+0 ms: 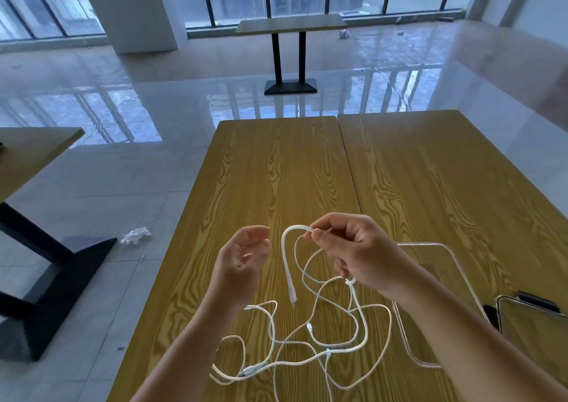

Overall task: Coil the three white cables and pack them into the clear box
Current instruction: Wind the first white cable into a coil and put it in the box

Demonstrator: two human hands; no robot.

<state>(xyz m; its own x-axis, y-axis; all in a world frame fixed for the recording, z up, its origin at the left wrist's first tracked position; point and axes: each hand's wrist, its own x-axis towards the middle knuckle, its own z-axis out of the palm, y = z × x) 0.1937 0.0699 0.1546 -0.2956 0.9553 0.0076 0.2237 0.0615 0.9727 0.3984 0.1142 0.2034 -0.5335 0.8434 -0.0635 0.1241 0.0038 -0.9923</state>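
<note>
White cable (pixel 286 257) hung downward from my right hand's (pixel 347 251) pinch, its free end nearest my spread, empty left hand (pixel 242 260); box (pixel 436 278) lay right.

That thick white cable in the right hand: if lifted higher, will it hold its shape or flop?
Probably semi-floppy. The thick white cable arches from the right hand and then hangs straight down, so it likely droops under its own weight. It looks braided, so grip is probably decent. The thinner cables lie tangled on the table and may drag along.
</note>
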